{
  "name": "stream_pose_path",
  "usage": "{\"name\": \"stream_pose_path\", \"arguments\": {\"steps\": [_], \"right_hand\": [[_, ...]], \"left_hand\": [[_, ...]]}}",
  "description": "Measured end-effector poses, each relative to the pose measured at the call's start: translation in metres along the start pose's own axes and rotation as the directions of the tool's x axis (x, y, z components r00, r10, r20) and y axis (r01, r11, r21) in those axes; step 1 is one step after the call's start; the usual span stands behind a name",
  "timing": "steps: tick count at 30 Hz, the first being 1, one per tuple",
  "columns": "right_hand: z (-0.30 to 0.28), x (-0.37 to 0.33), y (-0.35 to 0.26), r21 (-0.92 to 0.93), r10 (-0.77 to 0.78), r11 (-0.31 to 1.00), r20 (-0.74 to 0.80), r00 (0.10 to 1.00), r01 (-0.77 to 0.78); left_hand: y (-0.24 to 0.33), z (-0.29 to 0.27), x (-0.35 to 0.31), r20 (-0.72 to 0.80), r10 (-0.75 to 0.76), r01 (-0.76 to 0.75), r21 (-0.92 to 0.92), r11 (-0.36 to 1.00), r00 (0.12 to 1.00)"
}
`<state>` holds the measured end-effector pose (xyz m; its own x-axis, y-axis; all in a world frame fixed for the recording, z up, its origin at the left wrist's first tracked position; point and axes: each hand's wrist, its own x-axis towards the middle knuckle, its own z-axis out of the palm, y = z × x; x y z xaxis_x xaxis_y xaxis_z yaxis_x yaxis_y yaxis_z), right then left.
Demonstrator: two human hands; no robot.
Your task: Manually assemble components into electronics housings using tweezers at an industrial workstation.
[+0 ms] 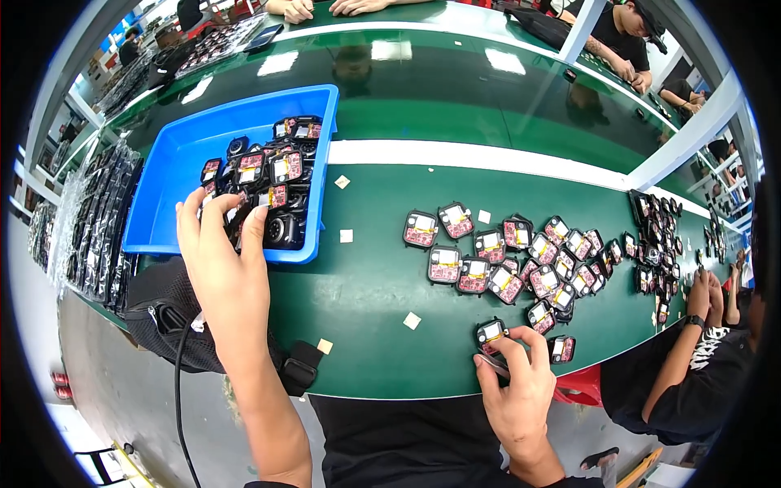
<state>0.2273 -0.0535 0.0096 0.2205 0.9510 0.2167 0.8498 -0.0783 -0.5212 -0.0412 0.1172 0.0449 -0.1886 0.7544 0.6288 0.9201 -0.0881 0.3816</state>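
Note:
At the right end of a blue bin [172, 163], my left hand [221, 272] reaches over the near rim. Its thumb and fingers close round a small black watch case [237, 213], mostly hidden by the fingers. Several more watch cases [286, 166] lie heaped there, some showing red circuit boards and yellow tape. Near the table's front edge, my right hand [521, 381] is closed on a slim dark tool [495, 366], its exact kind unclear. The right fingertips touch or nearly touch an open watch case [490, 334] with its circuit board facing up.
Many open watch cases [504, 282] spread across the green table [366, 325], right of centre. Stacked black trays [98, 220] in clear plastic stand left of the bin. A black bag [163, 301] with a cable sits below it. Another person [691, 366] works at the right.

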Motion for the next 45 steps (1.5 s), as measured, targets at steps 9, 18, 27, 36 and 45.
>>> {"name": "stream_pose_path", "arguments": {"steps": [9, 18, 27, 36, 45], "right_hand": [[0.005, 0.005, -0.008, 0.448, -0.177, 0.875, -0.058, 0.982, 0.184], [0.018, 0.019, -0.015, 0.716, -0.271, 0.659, -0.057, 0.961, 0.229], [0.009, 0.021, -0.019, 0.697, -0.266, 0.704, 0.082, 0.96, 0.136], [0.02, 0.028, -0.016, 0.256, -0.418, 0.862, -0.129, 0.899, 0.437], [0.02, 0.029, -0.02, 0.236, -0.432, 0.844, -0.23, 0.872, 0.481]], "left_hand": [[0.025, -0.02, -0.044, -0.097, 0.207, -0.228, -0.406, 0.885, 0.974], [0.054, -0.015, -0.127, 0.653, 0.346, 0.695, -0.719, 0.005, 0.673], [0.05, -0.01, -0.139, 0.734, 0.207, 0.757, -0.584, -0.294, 0.647], [0.054, -0.007, -0.143, 0.732, 0.133, 0.722, -0.595, -0.353, 0.668], [0.052, -0.008, -0.143, 0.719, 0.202, 0.734, -0.578, -0.357, 0.665]]}}
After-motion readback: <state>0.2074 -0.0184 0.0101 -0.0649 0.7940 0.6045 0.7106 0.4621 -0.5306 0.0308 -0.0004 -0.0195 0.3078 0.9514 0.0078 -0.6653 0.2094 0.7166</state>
